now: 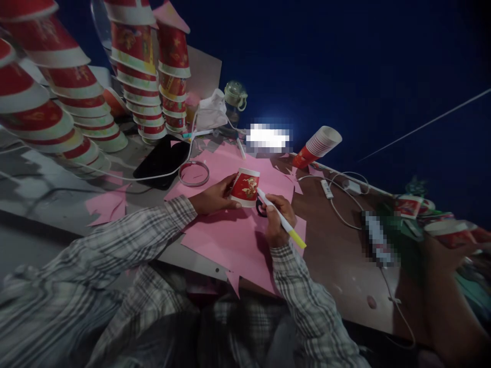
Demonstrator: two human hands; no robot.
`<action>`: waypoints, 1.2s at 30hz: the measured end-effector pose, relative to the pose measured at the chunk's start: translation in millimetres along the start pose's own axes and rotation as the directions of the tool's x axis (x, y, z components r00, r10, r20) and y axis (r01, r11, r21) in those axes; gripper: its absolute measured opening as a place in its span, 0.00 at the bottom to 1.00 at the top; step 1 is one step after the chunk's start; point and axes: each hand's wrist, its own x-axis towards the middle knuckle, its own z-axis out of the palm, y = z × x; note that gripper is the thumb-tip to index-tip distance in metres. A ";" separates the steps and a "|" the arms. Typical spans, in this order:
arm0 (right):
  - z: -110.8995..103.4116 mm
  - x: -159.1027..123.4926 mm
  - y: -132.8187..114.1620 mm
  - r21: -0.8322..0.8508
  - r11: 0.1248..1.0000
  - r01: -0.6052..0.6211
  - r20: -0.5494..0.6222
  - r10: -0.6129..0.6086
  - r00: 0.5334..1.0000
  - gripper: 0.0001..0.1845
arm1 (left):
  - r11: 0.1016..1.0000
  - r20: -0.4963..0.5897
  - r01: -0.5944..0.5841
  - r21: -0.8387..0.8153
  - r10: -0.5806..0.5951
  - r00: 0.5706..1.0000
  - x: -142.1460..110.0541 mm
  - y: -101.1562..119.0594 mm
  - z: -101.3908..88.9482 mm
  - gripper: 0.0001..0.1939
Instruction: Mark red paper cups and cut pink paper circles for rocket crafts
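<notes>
A red and white paper cup (245, 187) stands upside down on a sheet of pink paper (233, 235). My left hand (215, 197) is closed round the cup's left side and holds it down. My right hand (276, 217) grips a white marker with a yellow end (282, 219). The marker's tip rests against the cup's lower right edge, at the paper.
Tall stacks of red paper cups (141, 76) rise at the back left. A black phone (163, 159), a tape ring (194, 173), a lying cup stack (318, 145), white cables (341, 197) and pink scraps (105, 204) lie around. More cups (441, 225) sit at the right.
</notes>
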 end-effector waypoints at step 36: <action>-2.8 -0.9 0.5 0.055 0.994 -0.090 0.004 0.090 0.996 0.14 | 0.999 -0.037 -0.029 0.039 0.031 0.999 1.0 2.3 -1.1 0.49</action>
